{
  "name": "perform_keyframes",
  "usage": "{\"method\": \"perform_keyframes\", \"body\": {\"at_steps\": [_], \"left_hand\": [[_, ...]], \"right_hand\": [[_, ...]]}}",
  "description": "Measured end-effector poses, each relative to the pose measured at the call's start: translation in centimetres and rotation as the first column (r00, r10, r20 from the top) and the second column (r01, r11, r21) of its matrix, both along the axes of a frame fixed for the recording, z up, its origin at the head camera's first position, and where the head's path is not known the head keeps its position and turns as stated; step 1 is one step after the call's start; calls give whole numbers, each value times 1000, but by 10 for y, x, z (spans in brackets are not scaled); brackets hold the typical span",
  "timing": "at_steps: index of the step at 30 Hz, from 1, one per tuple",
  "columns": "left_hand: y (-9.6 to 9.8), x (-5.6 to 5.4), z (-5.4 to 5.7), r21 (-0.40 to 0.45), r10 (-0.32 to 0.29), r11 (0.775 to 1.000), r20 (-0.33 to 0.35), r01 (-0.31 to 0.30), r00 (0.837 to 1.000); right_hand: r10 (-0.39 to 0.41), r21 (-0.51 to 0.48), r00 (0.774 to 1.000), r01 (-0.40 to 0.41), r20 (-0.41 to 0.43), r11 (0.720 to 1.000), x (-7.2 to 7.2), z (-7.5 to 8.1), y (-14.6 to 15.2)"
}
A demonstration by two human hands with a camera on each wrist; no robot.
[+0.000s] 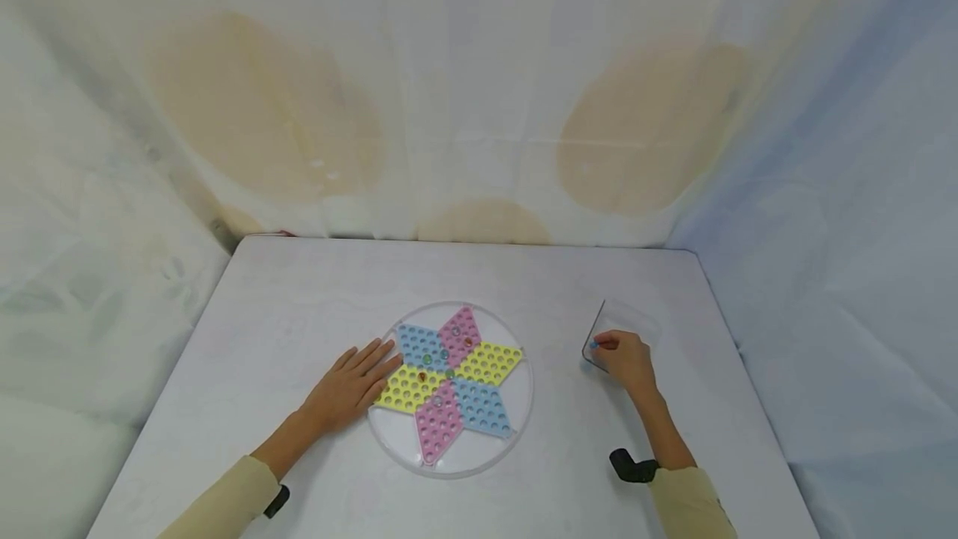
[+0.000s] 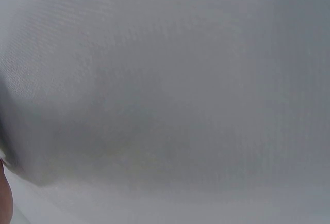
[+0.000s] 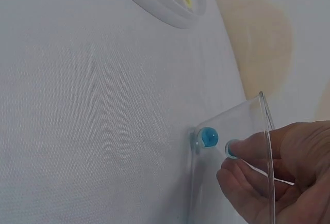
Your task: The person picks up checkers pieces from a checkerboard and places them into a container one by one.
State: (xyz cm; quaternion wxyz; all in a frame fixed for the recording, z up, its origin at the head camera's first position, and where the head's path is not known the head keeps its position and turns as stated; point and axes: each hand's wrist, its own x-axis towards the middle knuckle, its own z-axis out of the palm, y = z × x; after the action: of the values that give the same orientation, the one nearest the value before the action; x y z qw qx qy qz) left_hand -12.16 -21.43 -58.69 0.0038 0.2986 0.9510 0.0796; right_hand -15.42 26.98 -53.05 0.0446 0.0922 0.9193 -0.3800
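Note:
A round Chinese checkers board [image 1: 488,406] with a pink, yellow and blue star lies on the table. My left hand [image 1: 346,390] rests flat with fingers straight at the board's left edge, fingertips by the blue and yellow points. To the right stands a clear plastic box [image 1: 595,328]. My right hand [image 1: 630,361] reaches into it and pinches a blue marble [image 3: 230,149] between thumb and fingers. Another blue marble [image 3: 209,137] lies in the box's corner. Mostly white cloth fills the left wrist view, with a sliver of skin at its lower left.
Several marbles sit in the board's holes, among them a green marble [image 1: 427,358] and an orange marble [image 1: 469,342]. The white-covered table [image 1: 299,273] ends at a patterned curtain [image 1: 464,106] behind, with more fabric along both sides.

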Motion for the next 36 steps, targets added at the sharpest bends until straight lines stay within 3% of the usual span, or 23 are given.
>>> {"method": "perform_keyframes", "body": {"at_steps": [17,36], "left_hand": [[0,1,-2,6,7,1000,3,-7,1000],[1,2,0,5,10,1000,10,-10,1000]], "right_hand": [[2,20,999,-3,50,1000,-6,0,-3],[26,19,999,-27,22,999,-4,-1,-3]]}}
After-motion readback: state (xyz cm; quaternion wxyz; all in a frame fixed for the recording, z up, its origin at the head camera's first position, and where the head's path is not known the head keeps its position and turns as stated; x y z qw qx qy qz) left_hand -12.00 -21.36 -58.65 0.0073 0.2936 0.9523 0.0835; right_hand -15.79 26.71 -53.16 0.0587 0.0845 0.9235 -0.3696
